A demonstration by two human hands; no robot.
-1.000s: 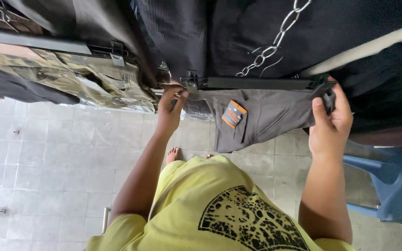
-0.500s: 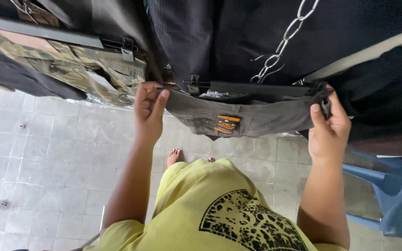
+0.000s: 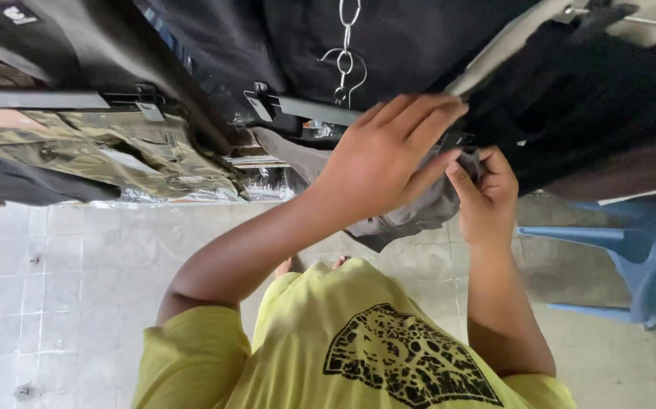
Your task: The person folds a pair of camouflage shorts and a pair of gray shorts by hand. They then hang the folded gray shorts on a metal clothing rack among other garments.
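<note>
A grey pair of shorts [image 3: 411, 216] hangs from a black clip hanger [image 3: 301, 107] under a metal chain [image 3: 345, 53]. My left hand [image 3: 381, 155] reaches across in front of the shorts, its fingers laid over the cloth near the hanger's right end. My right hand [image 3: 483, 189] pinches the cloth at that same right end, beside the clip. The two hands are almost touching. Most of the shorts is hidden behind my left hand.
Camouflage shorts [image 3: 108, 155] hang on another black hanger at the left. Dark garments [image 3: 593, 98] fill the top and right. A blue plastic chair [image 3: 631, 250] stands at the right. Below is a pale tiled floor [image 3: 55, 288].
My left hand has left the hanger's left end and swung right, across the shorts, to meet my right hand. The grey shorts are now bunched. The view has shifted.
</note>
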